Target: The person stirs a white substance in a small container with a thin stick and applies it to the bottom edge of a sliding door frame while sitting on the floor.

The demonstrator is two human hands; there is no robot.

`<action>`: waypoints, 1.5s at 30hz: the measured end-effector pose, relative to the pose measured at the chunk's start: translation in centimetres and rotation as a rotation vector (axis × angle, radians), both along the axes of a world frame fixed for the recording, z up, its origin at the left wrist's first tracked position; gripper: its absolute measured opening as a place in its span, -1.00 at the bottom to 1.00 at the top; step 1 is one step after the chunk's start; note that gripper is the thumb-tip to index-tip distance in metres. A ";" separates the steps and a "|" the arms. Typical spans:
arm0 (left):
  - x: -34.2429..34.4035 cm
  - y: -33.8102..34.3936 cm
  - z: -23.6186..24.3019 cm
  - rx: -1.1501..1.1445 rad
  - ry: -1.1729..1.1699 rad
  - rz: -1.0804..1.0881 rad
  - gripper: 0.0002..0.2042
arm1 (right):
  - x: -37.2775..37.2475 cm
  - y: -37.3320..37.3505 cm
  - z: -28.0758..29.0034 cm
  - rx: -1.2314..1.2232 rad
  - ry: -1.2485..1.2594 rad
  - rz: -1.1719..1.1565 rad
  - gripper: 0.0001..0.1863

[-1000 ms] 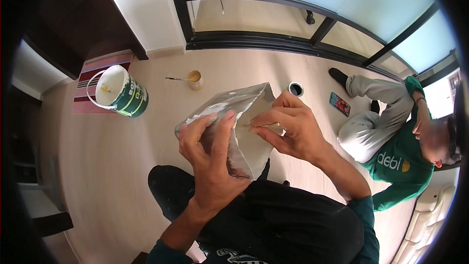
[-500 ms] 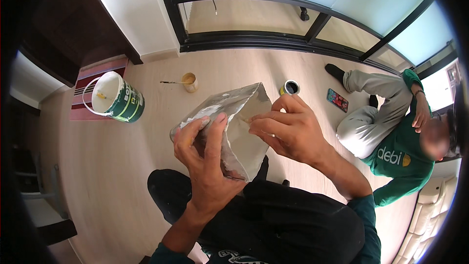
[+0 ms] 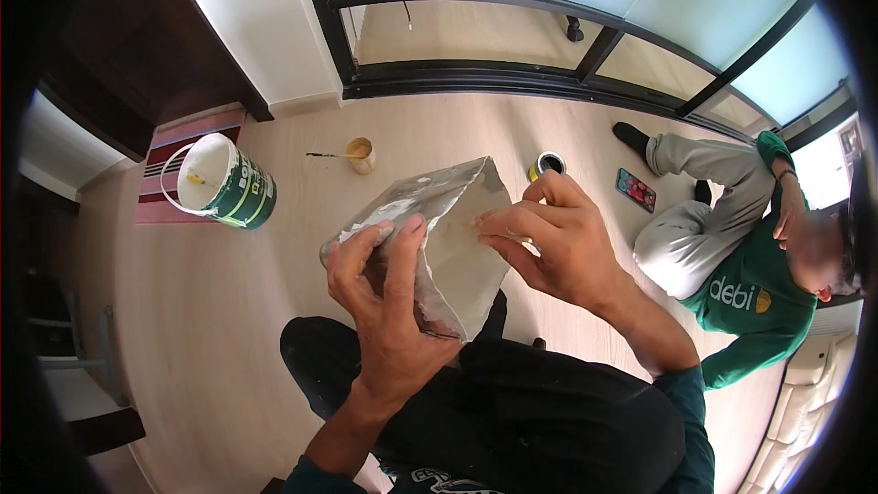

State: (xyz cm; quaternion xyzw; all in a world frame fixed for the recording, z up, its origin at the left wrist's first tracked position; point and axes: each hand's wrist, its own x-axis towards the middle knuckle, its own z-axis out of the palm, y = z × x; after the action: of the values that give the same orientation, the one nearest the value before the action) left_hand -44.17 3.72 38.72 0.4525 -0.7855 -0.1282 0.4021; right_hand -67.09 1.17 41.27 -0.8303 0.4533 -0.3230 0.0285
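Observation:
A silvery-grey bag (image 3: 462, 261), smeared with white and wide open at its right end, is tilted above my lap. My left hand (image 3: 389, 288) is wrapped round its lower left side, thumb and fingers pressed against the outer wall. At the open mouth, my right hand (image 3: 558, 242) has its fingertips pinched together just inside the rim. Whatever lies between those fingertips is too small to name. Pale, whitish walls show inside the bag; its bottom end is hidden.
Left on the floor stands a green and white bucket (image 3: 247, 192) on a striped mat (image 3: 155, 160). Ahead are a small tub (image 3: 362, 155) with a brush (image 3: 327, 155) across it and a small tin (image 3: 551, 163). A phone (image 3: 636, 189) lies near a seated person (image 3: 750, 302) at right.
My right fingertips have moved slightly to the right, toward the bag's rim, still pinched. My left hand keeps its hold on the bag.

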 end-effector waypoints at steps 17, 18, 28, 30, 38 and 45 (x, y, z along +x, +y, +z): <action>0.2 -0.3 -0.4 -0.006 0.038 -0.002 0.18 | -4.1 -0.3 0.6 0.478 -0.948 -0.017 -0.86; 0.2 -0.3 -0.3 0.005 0.049 0.000 0.18 | -5.3 -0.6 0.6 0.481 -1.051 -0.042 -0.84; 0.1 -0.4 -0.2 0.004 0.081 -0.004 0.20 | -9.1 -1.5 -1.9 0.485 -0.986 -0.118 -0.78; 0.1 -0.4 -0.3 0.001 0.077 0.000 0.20 | -9.3 -1.4 -1.9 0.480 -0.987 -0.147 -0.77; 0.1 -0.5 -0.2 -0.003 0.072 -0.001 0.18 | -9.0 -2.2 -2.6 0.588 -1.143 -0.153 -0.70; 0.2 -0.6 -0.2 0.009 0.081 0.005 0.17 | -9.9 -2.1 -2.6 0.543 -1.155 -0.193 -0.67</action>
State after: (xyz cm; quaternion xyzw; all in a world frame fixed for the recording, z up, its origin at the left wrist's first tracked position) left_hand -43.95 3.17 38.49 0.4506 -0.7670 -0.1492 0.4318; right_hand -77.00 -0.94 38.68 -0.4413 0.5033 -0.5928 0.4478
